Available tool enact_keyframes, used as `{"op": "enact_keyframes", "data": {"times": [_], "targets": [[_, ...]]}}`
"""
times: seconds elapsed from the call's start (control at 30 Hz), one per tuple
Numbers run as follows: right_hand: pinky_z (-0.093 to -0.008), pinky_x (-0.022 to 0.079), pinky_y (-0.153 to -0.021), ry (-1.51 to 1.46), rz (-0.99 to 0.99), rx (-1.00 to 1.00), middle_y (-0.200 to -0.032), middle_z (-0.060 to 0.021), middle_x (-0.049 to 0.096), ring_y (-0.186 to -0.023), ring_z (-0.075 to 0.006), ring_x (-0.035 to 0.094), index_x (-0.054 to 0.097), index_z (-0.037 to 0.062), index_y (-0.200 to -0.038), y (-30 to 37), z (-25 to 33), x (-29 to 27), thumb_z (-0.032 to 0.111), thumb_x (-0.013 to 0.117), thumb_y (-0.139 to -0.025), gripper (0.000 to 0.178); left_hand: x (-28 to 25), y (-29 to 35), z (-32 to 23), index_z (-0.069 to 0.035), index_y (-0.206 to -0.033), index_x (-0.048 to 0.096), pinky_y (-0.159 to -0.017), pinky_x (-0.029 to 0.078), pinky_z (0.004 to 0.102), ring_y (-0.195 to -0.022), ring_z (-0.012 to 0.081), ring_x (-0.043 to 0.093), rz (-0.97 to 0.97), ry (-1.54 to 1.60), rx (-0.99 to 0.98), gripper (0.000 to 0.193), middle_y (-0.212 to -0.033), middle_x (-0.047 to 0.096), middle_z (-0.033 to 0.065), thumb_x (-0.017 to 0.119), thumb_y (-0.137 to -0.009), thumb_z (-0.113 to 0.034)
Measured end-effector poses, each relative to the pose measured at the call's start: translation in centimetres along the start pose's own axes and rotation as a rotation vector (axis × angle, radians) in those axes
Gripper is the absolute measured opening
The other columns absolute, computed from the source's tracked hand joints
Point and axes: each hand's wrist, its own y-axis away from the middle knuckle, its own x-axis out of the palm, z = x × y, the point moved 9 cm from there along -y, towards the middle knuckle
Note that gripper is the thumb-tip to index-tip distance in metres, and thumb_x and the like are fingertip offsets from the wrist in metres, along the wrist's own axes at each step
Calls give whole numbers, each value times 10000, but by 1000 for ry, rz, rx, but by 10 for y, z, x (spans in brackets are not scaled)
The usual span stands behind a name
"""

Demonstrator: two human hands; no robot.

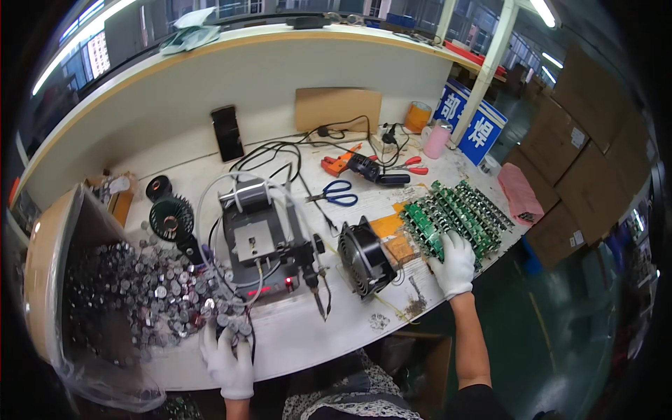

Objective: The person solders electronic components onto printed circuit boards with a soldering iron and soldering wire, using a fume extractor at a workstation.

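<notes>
My left hand, in a white glove, is at the near edge of a heap of small round silver parts. Its fingers bend around a few of these parts; exactly which it grips is partly hidden. On the right, my white-gloved right hand rests on rows of green circuit boards, its fingers curled over the edge of a near board. Between the hands stands a soldering machine with a feed tube and a downward-pointing iron tip. A black square fan stands beside it.
An open cardboard box lies left of the heap, near a small black fan. Behind are blue-handled scissors, orange pliers, cables, a phone and a pink bottle. A pink cloth lies far right; cartons are stacked beyond.
</notes>
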Motion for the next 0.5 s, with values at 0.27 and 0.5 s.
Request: {"op": "enact_keyframes", "data": {"times": [0.27,0.5], "targets": [[-449,421,-931,-150,-61,-230,-1027,-116,642,-1015,-328,558,644,77,-1032,19,33,-15,64,714,-660,379,-7,-4,-8,-26,-1037,653,-1009,397,457,-1187,385,487,-50,63,50,287,-1260,563,182,684,-780,-149],[-438,402,-938,-144,-119,-138,-996,-125,604,-999,-309,532,636,69,-1168,23,36,-15,16,690,-717,457,-51,16,17,-48,-991,665,-883,479,401,-1021,330,581,-278,260,3,276,-1143,622,147,703,-723,7]]}}
